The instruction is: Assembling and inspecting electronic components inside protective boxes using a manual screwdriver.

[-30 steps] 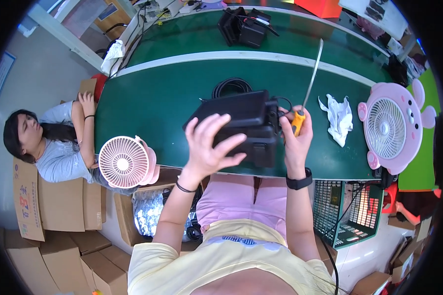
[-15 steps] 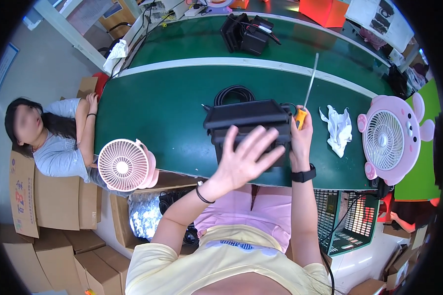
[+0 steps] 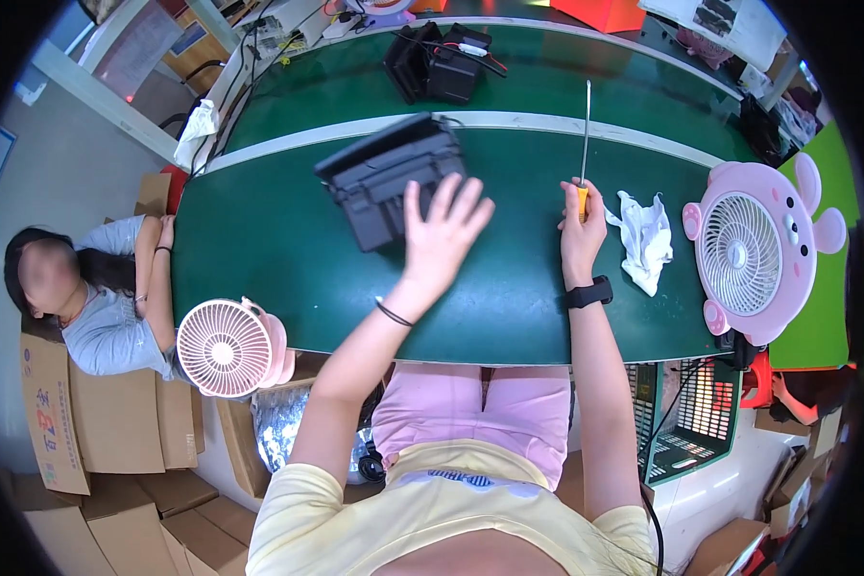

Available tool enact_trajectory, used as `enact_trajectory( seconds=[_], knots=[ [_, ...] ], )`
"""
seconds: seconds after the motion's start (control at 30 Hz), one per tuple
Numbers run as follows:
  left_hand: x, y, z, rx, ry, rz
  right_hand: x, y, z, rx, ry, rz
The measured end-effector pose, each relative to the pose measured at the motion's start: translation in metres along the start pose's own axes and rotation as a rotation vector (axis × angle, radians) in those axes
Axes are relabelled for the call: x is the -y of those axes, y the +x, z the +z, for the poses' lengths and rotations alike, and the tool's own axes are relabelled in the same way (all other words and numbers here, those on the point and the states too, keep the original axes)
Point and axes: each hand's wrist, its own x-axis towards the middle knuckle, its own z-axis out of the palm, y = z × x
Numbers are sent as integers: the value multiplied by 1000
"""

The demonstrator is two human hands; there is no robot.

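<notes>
A black box-shaped device stands tilted on the green table, left of the middle, slightly blurred. My left hand is against or just in front of its right side, fingers spread; whether it touches cannot be made out. My right hand, wearing a black wristband, is closed round the yellow handle of a screwdriver, whose long shaft points away from me. Just right of that hand lies a crumpled white cloth.
A small pink fan stands at the table's front left, a larger pink animal-shaped fan at the right. More black devices lie beyond the white strip. A person leans at the left edge. A green crate sits below.
The black device has moved left and away from me and turned, my left hand following it. My right hand still holds the screwdriver, now more upright in view.
</notes>
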Motion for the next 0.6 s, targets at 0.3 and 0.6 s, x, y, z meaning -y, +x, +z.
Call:
enact_trajectory(
  seconds=[0.3,0.6],
  knots=[
    [133,-21,37,104,505,-368,3,-3,7,47,-13,4],
    [156,-17,45,-76,377,-395,6,1,10,71,-21,77]
  ],
)
